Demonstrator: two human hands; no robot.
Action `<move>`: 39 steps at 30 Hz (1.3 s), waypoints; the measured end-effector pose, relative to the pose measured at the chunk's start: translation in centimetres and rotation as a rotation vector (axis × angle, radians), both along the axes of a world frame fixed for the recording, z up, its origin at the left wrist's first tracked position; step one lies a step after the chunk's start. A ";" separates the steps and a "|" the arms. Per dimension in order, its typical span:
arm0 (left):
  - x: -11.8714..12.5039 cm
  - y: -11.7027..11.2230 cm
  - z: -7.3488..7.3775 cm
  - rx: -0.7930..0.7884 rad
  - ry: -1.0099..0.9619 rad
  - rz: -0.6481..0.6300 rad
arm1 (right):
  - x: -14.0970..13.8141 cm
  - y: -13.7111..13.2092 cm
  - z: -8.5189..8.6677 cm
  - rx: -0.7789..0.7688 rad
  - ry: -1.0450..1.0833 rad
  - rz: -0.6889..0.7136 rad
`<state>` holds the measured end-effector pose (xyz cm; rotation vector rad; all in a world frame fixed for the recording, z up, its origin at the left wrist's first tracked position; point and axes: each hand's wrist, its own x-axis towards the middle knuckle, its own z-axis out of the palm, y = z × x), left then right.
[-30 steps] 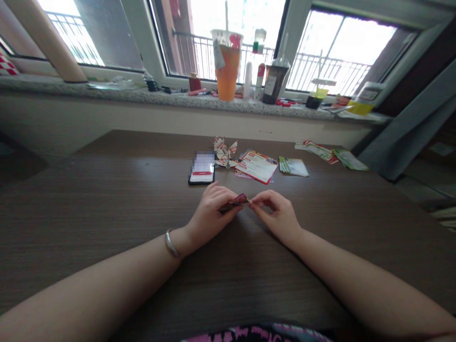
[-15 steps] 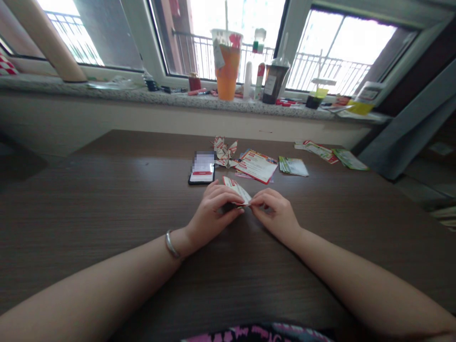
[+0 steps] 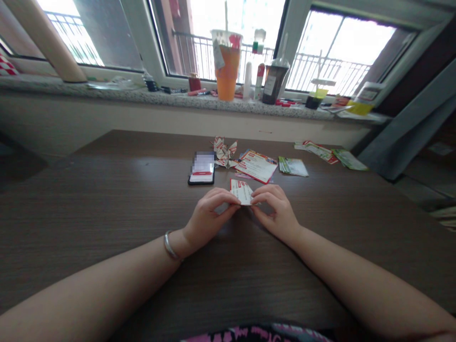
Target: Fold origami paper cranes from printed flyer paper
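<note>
Between my two hands is a folded piece of printed paper (image 3: 242, 192), white with red marks along its far left edge. My left hand (image 3: 213, 209) pinches its near left side between thumb and fingers. On the other side, my right hand (image 3: 276, 206) grips the near right edge, its fingertips covering that corner. The paper is held just above the dark wooden table (image 3: 149, 275). A silver bangle (image 3: 170, 245) circles my left wrist. Beyond the hands lie several folded paper figures (image 3: 225, 153) and a stack of printed sheets (image 3: 257, 166).
A phone (image 3: 202, 168) with a lit screen lies left of the folded figures. Green-edged cards (image 3: 293, 166) and more paper strips (image 3: 318, 151) are to the right. On the stone windowsill (image 3: 142, 96) stand an orange drink cup (image 3: 227, 71), a dark drink cup (image 3: 273, 83) and bottles.
The folded paper has turned and shifted slightly right, showing more of its printed face. My left fingers have drawn back a little left; my right fingers now lie further over the paper.
</note>
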<state>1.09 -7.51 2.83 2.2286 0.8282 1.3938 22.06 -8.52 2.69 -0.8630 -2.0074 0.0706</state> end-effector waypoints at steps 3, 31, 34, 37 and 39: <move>-0.1 0.0 -0.1 -0.008 -0.021 -0.002 | 0.2 0.4 -0.2 -0.005 0.029 0.028; 0.0 0.2 -0.4 -0.104 -0.033 -0.026 | 0.1 0.0 0.0 -0.080 0.163 -0.006; -0.1 0.2 -0.5 -0.130 -0.026 -0.019 | 0.1 0.1 -0.3 -0.125 0.192 -0.019; -0.2 0.3 -0.5 -0.131 -0.017 -0.026 | 0.1 0.1 -0.5 -0.170 0.248 -0.055; -0.2 0.2 -0.5 -0.122 -0.008 -0.028 | 0.1 0.0 -0.4 -0.184 0.273 -0.066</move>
